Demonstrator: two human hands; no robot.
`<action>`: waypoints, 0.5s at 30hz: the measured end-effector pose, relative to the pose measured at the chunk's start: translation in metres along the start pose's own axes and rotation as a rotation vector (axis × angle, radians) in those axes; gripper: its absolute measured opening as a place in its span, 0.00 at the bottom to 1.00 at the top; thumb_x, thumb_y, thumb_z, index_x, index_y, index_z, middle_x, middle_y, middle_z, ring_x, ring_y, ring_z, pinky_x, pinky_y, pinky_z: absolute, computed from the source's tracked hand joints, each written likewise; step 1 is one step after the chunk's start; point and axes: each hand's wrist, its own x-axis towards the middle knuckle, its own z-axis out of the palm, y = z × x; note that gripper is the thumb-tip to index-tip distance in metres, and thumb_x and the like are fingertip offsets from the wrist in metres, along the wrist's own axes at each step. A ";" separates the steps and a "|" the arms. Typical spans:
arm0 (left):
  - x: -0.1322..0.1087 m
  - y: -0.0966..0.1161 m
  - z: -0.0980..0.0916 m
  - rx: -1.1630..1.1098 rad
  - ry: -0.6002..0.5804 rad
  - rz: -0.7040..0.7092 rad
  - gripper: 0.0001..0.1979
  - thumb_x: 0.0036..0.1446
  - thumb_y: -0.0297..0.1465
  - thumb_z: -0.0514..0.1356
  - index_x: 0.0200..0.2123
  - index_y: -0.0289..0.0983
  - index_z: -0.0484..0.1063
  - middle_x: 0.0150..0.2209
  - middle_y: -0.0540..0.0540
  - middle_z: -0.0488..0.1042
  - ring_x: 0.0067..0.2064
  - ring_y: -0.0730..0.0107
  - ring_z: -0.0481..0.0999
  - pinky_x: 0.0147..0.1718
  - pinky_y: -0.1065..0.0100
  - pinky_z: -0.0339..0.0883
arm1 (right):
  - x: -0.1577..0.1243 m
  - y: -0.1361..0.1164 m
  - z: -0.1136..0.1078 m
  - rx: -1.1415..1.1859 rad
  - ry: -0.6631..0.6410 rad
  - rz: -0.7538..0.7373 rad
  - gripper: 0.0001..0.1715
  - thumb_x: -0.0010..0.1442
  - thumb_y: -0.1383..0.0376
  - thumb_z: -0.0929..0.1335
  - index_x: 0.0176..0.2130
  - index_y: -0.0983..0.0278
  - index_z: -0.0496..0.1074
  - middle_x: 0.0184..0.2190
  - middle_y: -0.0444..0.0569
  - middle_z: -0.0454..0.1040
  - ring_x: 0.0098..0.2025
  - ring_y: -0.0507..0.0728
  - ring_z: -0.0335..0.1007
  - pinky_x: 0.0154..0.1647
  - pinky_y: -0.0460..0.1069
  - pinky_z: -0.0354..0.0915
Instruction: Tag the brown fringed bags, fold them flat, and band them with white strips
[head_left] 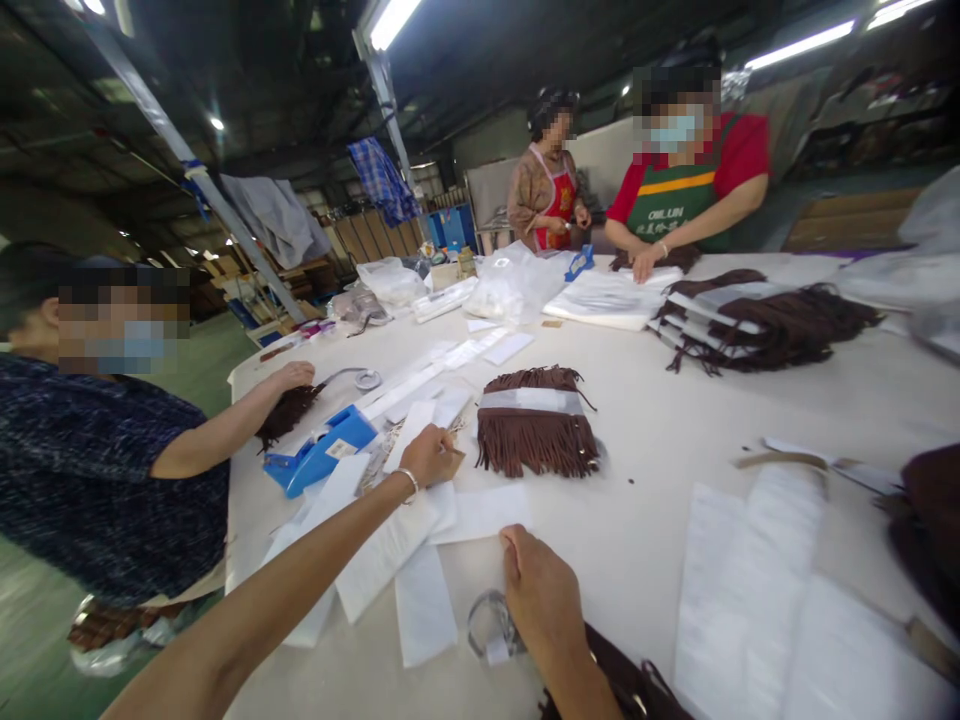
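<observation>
My left hand (431, 455) is closed on a small tan card (453, 466), above a spread of white paper strips and thin strings. My right hand (544, 580) has its fingers curled, thumb against forefinger; whatever is in them is hidden. Beside that hand lies a roll of clear tape (491, 625). A dark brown fringed leather piece (630, 685) is partly covered by my right forearm. Beyond both hands rests a brown fringed bundle (536, 445) with a white band around it. White paper sheets (480, 513) lie between my hands.
A blue tape dispenser (330, 450) stands left of my left hand, close to a co-worker's arm (225, 425). Two more people work across the table (652, 560). Stacked fringed pieces (765, 315) are at the far right, white sheets (750, 590) at the near right.
</observation>
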 end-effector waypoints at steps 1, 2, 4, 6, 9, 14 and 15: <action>0.000 0.003 -0.006 -0.062 0.033 0.011 0.06 0.49 0.31 0.63 0.29 0.37 0.68 0.31 0.50 0.71 0.34 0.69 0.71 0.35 0.68 0.62 | 0.000 0.000 -0.001 0.050 0.022 0.007 0.15 0.67 0.68 0.57 0.41 0.61 0.70 0.33 0.47 0.77 0.37 0.56 0.74 0.37 0.48 0.61; 0.001 0.007 -0.013 -0.126 0.060 0.027 0.07 0.50 0.33 0.62 0.29 0.37 0.68 0.29 0.51 0.70 0.34 0.69 0.71 0.34 0.68 0.62 | 0.001 0.000 -0.003 0.111 0.047 0.021 0.15 0.66 0.68 0.57 0.42 0.61 0.70 0.35 0.47 0.77 0.38 0.56 0.74 0.39 0.49 0.61; 0.000 0.021 -0.029 -0.253 0.093 0.068 0.09 0.51 0.36 0.61 0.30 0.37 0.66 0.27 0.52 0.71 0.32 0.70 0.71 0.33 0.69 0.63 | 0.002 -0.001 -0.008 0.260 0.108 0.066 0.15 0.67 0.65 0.57 0.44 0.60 0.70 0.40 0.48 0.77 0.42 0.57 0.73 0.42 0.49 0.62; -0.006 0.040 -0.044 -0.364 0.099 0.115 0.12 0.52 0.39 0.61 0.32 0.37 0.65 0.28 0.52 0.71 0.31 0.72 0.71 0.32 0.70 0.64 | 0.004 -0.005 -0.017 0.423 0.172 0.115 0.15 0.67 0.62 0.58 0.47 0.60 0.70 0.44 0.49 0.76 0.43 0.57 0.72 0.43 0.50 0.64; -0.026 0.076 -0.051 -0.593 -0.021 0.195 0.13 0.52 0.39 0.62 0.33 0.37 0.64 0.27 0.52 0.71 0.29 0.74 0.71 0.29 0.72 0.63 | 0.006 -0.016 -0.032 0.689 0.220 0.165 0.22 0.64 0.57 0.63 0.55 0.61 0.64 0.51 0.52 0.72 0.41 0.55 0.71 0.38 0.48 0.66; -0.063 0.128 -0.019 -0.794 -0.359 0.262 0.12 0.51 0.35 0.65 0.33 0.36 0.66 0.26 0.52 0.71 0.26 0.77 0.69 0.27 0.74 0.61 | 0.011 -0.022 -0.045 1.134 0.128 0.243 0.32 0.56 0.53 0.71 0.56 0.61 0.63 0.47 0.52 0.74 0.33 0.52 0.70 0.25 0.45 0.63; -0.067 0.134 -0.012 -0.796 -0.396 0.268 0.12 0.52 0.36 0.64 0.33 0.36 0.66 0.26 0.53 0.70 0.26 0.77 0.68 0.26 0.74 0.61 | 0.013 -0.019 -0.045 1.193 0.118 0.275 0.28 0.56 0.53 0.70 0.52 0.63 0.66 0.41 0.50 0.76 0.30 0.52 0.69 0.23 0.44 0.62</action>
